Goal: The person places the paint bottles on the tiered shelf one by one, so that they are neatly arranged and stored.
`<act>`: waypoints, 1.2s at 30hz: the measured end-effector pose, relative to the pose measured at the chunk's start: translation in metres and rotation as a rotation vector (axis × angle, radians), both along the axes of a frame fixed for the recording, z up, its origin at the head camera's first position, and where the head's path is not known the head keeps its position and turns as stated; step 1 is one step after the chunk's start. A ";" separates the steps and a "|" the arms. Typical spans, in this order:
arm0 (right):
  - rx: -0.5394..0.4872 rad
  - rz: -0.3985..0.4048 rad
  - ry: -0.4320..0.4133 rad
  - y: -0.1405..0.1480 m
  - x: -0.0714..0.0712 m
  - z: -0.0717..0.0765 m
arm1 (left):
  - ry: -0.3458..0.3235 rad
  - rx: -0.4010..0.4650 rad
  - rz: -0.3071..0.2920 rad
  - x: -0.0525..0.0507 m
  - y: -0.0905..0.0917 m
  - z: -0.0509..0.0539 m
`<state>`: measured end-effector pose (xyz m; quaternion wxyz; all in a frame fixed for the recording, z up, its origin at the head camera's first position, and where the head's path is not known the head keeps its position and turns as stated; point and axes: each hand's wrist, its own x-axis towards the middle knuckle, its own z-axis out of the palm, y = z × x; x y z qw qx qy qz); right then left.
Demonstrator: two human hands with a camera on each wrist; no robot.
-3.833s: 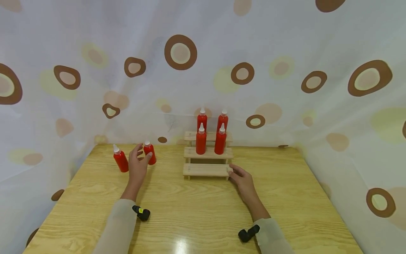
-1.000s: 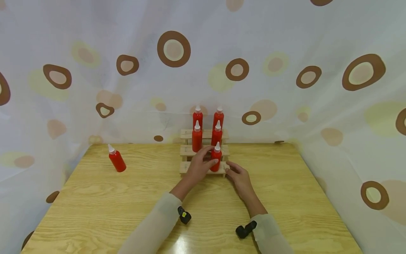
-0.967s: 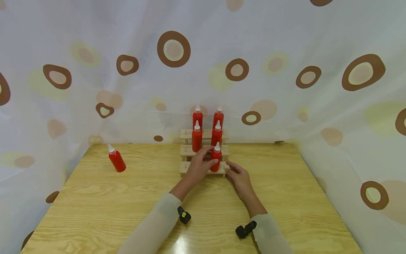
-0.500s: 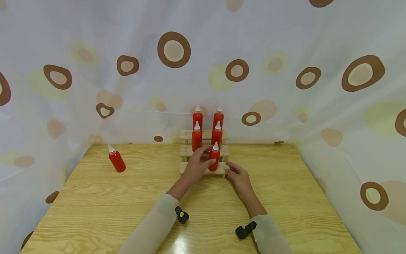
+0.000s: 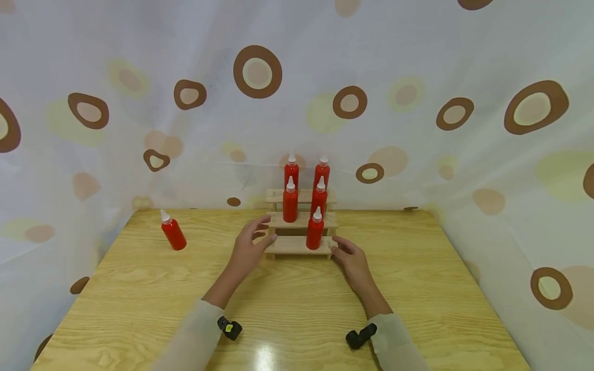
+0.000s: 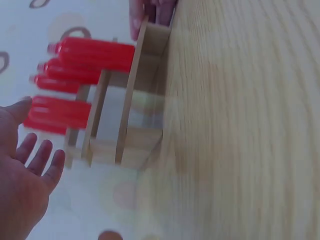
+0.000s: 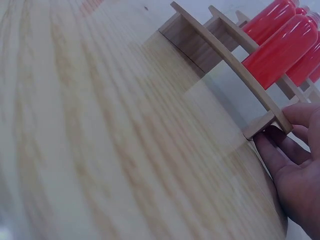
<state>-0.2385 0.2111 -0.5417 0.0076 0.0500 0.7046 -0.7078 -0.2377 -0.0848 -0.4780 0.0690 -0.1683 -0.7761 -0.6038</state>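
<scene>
A three-tier wooden rack point(image 5: 290, 246) stands on the table, carrying red squeeze bottles with white nozzle caps. One bottle point(image 5: 314, 235) is upright on the lowest step, toward its right end. Two more, a left one point(image 5: 290, 207) and a right one point(image 5: 319, 198), occupy the middle step. Another pair, a left bottle point(image 5: 291, 172) and a right bottle point(image 5: 322, 174), is on the top step, partly hidden. My left hand point(image 5: 247, 251) holds nothing, fingers spread just left of the rack. At the lowest step's right end, my right hand point(image 7: 300, 172) grips the rack with thumb and fingers.
A separate red bottle point(image 5: 175, 236) stands at the table's far left. The wooden table point(image 5: 297, 309) meets a white patterned cloth point(image 5: 209, 134) hanging behind and at both sides.
My left hand brought a bottle from the left side onto the lowest step, slid it slightly left, let go and drew back left. My right hand has stayed at the rack's end.
</scene>
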 end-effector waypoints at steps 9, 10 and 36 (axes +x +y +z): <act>-0.003 -0.009 0.019 -0.001 0.000 0.000 | -0.015 0.018 0.200 0.014 -0.071 -0.007; -0.008 -0.009 0.019 -0.002 0.000 0.000 | -0.015 0.013 0.230 0.015 -0.079 -0.008; -0.034 0.002 0.002 -0.001 0.002 0.003 | -0.107 0.058 0.657 -0.006 -0.190 -0.021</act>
